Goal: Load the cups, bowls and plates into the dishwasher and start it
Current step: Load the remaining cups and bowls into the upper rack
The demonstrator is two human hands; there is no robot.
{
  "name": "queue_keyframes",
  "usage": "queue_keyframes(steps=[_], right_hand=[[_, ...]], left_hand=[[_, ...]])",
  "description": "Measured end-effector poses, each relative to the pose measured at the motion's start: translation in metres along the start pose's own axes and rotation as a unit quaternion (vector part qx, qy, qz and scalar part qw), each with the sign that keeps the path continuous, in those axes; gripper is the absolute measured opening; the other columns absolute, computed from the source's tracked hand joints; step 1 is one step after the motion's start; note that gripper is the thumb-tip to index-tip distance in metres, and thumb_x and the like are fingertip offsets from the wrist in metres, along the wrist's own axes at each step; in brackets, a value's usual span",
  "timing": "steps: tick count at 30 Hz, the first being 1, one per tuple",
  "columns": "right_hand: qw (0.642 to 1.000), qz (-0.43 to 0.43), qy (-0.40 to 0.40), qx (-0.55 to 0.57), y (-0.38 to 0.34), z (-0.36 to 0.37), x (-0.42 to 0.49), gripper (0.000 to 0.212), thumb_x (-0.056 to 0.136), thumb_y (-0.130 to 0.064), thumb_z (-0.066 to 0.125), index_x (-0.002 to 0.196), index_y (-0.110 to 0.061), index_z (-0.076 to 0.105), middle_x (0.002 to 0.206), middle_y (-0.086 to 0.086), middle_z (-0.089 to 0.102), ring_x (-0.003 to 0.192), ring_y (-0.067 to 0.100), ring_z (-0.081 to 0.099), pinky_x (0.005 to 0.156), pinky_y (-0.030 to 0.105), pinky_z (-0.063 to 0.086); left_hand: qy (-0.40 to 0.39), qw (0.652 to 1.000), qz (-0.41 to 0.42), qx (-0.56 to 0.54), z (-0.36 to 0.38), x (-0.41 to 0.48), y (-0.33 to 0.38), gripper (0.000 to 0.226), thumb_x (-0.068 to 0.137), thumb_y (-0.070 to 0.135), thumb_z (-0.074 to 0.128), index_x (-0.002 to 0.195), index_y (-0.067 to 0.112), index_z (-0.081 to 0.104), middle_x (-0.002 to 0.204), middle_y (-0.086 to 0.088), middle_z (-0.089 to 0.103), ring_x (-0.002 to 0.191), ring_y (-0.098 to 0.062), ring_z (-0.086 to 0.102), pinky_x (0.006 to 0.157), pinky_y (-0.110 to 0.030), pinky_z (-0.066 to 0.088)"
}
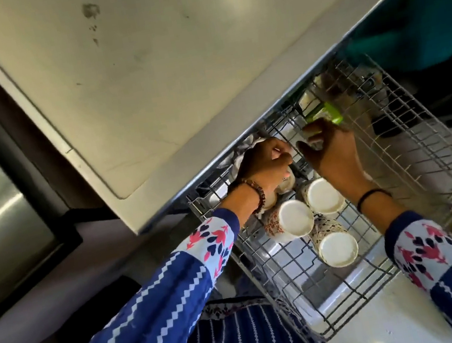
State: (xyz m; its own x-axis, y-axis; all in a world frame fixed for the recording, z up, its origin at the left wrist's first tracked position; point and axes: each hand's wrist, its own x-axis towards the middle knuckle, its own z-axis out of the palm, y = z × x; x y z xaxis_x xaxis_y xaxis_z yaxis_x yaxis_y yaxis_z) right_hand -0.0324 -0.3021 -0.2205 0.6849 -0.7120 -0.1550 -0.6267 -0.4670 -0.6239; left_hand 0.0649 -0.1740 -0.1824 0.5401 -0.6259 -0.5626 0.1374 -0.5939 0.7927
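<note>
While the wire rack point(306, 275) stands pulled out from under the pale desk point(139, 65), both hands work at its far end, close together but not touching. The right hand point(333, 155) has its fingers point(316, 128) curled round a green cup point(328, 115), which lies tilted against the rack wires just beyond the fingertips; the thumb reaches across toward the other hand. The left hand point(263, 164) is bunched, its fingers point(283, 158) drawn tightly in, but I cannot tell whether they pinch a wire, a cup or nothing, since the hand hides what lies under it. Just below those fingers a pale cup point(286, 186) shows partly from under the palm.

Nearer the person than both sets of fingers, three patterned cups point(293, 218) sit upside down in the rack, white bases up and slightly tilted, two of them side by side and touching, the third just behind the right wrist.

A beaded bracelet point(256, 196) circles the left wrist and a thin black band point(371, 195) the right. Something grey-white point(241, 153) lies just left of the left fingers, too blurred to name.
</note>
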Motion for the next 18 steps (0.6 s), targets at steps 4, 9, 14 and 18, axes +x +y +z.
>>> queue_keyframes(steps=[4, 9, 14, 18], right_hand=[[0.997, 0.024, 0.009, 0.071, -0.04, -0.016, -0.045, 0.026, 0.089, -0.013, 0.071, 0.114, -0.008, 0.065, 0.101, -0.001, 0.068, 0.087, 0.012, 0.066, 0.072, 0.001, 0.043], [0.989, 0.005, 0.052, 0.137, -0.095, -0.048, -0.093, 0.024, 0.094, -0.025, 0.069, 0.115, -0.014, 0.063, 0.097, -0.009, 0.065, 0.076, -0.018, 0.056, 0.064, -0.002, 0.041], [0.98, -0.036, 0.045, 0.191, -0.148, -0.066, -0.112, 0.02, 0.093, -0.029, 0.07, 0.111, -0.021, 0.062, 0.096, -0.017, 0.066, 0.084, -0.012, 0.063, 0.071, 0.01, 0.053], [0.976, -0.1, 0.003, 0.192, -0.197, -0.069, -0.112, 0.023, 0.094, -0.031, 0.068, 0.113, -0.018, 0.063, 0.097, -0.014, 0.068, 0.084, -0.007, 0.066, 0.071, 0.011, 0.054]], left_hand=[[-0.013, 1.0, 0.015, 0.006, -0.009, -0.036, 0.018, 0.016, 0.093, 0.013, 0.057, 0.107, 0.018, 0.064, 0.103, -0.002, 0.066, 0.091, -0.021, 0.065, 0.078, -0.028, 0.053], [0.016, 0.991, 0.106, 0.076, -0.035, -0.089, 0.039, 0.022, 0.093, 0.013, 0.054, 0.113, 0.014, 0.064, 0.105, -0.007, 0.069, 0.091, -0.025, 0.068, 0.084, -0.039, 0.055], [0.088, 0.983, 0.152, 0.056, -0.072, -0.131, 0.054, 0.022, 0.093, 0.012, 0.055, 0.113, 0.015, 0.064, 0.102, -0.004, 0.071, 0.083, -0.016, 0.07, 0.079, -0.036, 0.058], [0.13, 0.979, 0.154, 0.02, -0.111, -0.158, 0.061, 0.02, 0.095, 0.011, 0.054, 0.112, 0.014, 0.063, 0.099, -0.003, 0.071, 0.08, -0.015, 0.071, 0.073, -0.032, 0.06]])
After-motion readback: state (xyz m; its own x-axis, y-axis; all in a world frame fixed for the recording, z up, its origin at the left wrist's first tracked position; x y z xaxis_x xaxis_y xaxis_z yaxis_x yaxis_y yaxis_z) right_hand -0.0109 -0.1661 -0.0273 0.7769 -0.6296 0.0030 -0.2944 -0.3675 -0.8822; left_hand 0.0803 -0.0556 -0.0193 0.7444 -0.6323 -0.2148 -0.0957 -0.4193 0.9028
